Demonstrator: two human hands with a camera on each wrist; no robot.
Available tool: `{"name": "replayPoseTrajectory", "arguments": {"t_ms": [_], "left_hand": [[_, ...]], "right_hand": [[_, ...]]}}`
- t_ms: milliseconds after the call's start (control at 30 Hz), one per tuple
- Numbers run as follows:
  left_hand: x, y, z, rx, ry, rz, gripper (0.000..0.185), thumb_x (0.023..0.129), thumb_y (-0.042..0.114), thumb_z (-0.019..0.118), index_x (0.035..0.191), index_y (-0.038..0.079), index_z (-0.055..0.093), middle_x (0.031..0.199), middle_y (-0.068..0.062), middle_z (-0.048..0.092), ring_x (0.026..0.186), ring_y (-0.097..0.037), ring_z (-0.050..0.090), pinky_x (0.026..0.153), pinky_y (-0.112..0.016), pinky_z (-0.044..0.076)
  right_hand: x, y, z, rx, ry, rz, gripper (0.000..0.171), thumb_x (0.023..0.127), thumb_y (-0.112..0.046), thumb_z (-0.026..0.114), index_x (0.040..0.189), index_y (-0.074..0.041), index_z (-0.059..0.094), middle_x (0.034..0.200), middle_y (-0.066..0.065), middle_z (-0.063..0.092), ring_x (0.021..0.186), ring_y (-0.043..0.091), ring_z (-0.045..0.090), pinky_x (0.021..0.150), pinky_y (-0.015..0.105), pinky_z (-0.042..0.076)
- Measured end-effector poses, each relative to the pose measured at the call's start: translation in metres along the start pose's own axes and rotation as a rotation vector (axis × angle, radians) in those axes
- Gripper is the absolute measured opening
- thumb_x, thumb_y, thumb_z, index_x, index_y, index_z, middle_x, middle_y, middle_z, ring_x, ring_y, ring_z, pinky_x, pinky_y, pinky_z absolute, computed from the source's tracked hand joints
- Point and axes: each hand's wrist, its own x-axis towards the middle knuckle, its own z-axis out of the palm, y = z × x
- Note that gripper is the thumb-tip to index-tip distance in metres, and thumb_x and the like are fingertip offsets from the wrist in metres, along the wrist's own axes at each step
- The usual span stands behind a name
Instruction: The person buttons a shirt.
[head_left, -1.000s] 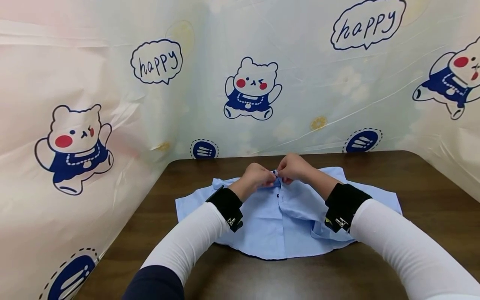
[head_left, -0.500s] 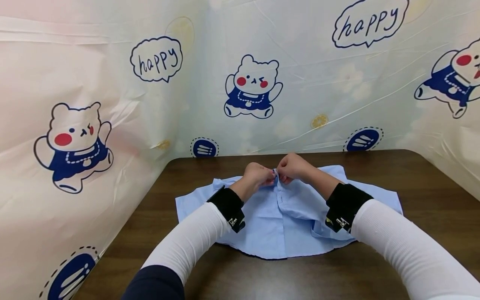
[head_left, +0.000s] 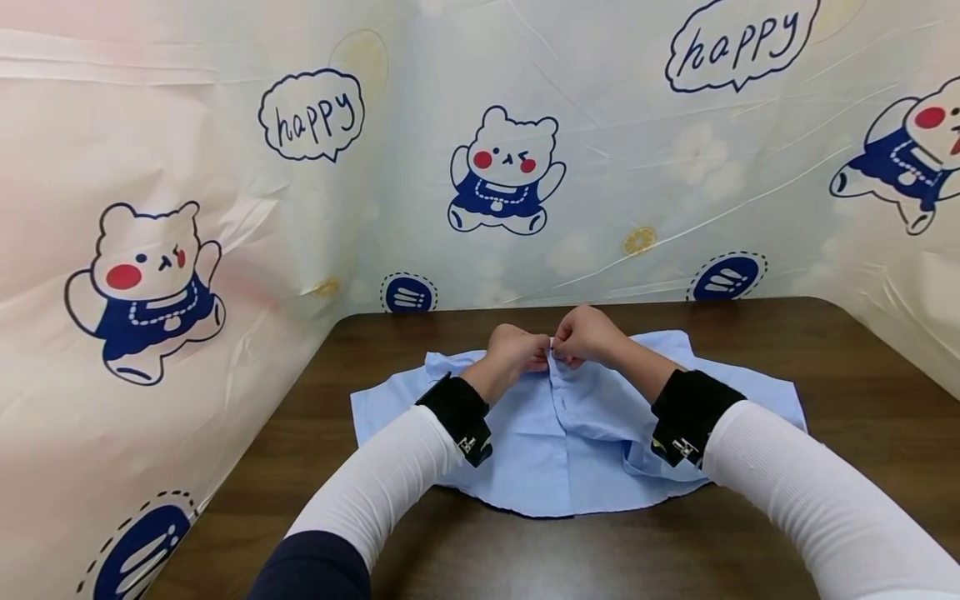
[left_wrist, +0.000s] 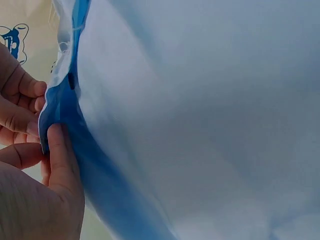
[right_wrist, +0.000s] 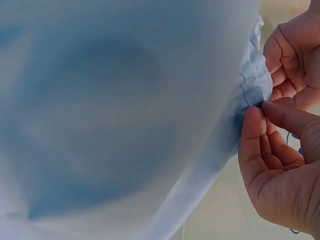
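Observation:
A light blue shirt (head_left: pixel 540 450) lies spread on the dark wooden table (head_left: pixel 847 392). Both hands meet at the top of its front placket, near the far edge. My left hand (head_left: pixel 517 352) pinches the placket edge from the left with thumb and curled fingers. My right hand (head_left: pixel 585 337) pinches the other edge from the right. In the left wrist view, the left thumb (left_wrist: pixel 59 155) presses the blue fabric edge (left_wrist: pixel 65 107), which shows a buttonhole. In the right wrist view, the right thumb (right_wrist: pixel 252 140) presses on the bunched cloth (right_wrist: pixel 252 85). No button shows between the fingers.
A plastic sheet printed with cartoon bears (head_left: pixel 506 171) and "happy" bubbles (head_left: pixel 311 117) walls the table on the left, back and right. Bare tabletop lies in front of the shirt's hem (head_left: pixel 525 550) and to its right.
The hands stay at the placket's top and draw closer together. The dark button seen between the fingers one second ago no longer shows, and the placket edges lie closed.

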Motion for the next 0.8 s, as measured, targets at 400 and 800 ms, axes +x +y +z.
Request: {"name": "replayPoseTrajectory", "arguments": {"t_ms": [400, 800], "left_hand": [[0.0004, -0.0043, 0.0021, 0.081, 0.015, 0.059, 0.007, 0.085, -0.004, 0.067, 0.088, -0.007, 0.072, 0.104, -0.017, 0.068, 0.082, -0.023, 0.072, 0.074, -0.033, 0.057], [-0.0014, -0.0025, 0.0043, 0.151, 0.029, 0.083, 0.005, 0.082, -0.006, 0.071, 0.086, -0.004, 0.071, 0.098, -0.013, 0.069, 0.082, -0.024, 0.072, 0.076, -0.035, 0.057]], "right_hand": [[0.0021, 0.0032, -0.0019, 0.095, -0.056, 0.09, 0.015, 0.092, 0.0, 0.057, 0.09, 0.011, 0.068, 0.068, 0.01, 0.062, 0.06, 0.016, 0.062, 0.061, 0.031, 0.057], [0.0032, 0.0043, -0.0044, 0.154, -0.104, 0.154, 0.016, 0.095, 0.0, 0.053, 0.09, 0.009, 0.065, 0.073, 0.01, 0.06, 0.063, 0.018, 0.059, 0.061, 0.029, 0.055]]}}
